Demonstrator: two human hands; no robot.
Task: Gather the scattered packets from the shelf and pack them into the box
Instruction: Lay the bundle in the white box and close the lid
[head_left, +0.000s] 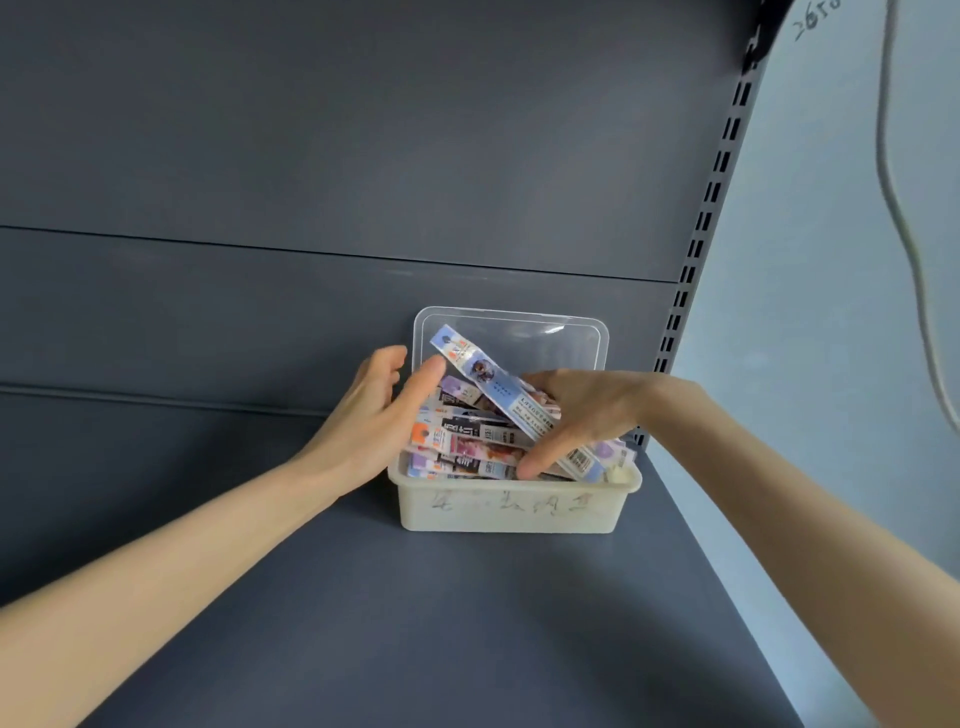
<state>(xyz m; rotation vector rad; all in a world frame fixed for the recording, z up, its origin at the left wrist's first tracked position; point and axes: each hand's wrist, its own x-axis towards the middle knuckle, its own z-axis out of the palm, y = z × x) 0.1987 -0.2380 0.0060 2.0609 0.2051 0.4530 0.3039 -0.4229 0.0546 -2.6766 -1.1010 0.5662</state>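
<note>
Gripping a long packet (483, 371) in the right hand (592, 410), thumb in front and fingers curled behind, slanted across the heap of packets (467, 447) inside the white plastic box (509, 512). Holding the left hand (374, 410) open (fingers straight, clasping nothing) just beside the box's left rim, thumb near the long packet's upper end. All on the grey shelf (415, 623), toward its back right corner, with a clear lid (519, 332) propped upright behind the box.

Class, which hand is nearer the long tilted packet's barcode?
Right: the right hand grips the packet beside its barcode; left hand is at the left edge of the box.
</note>
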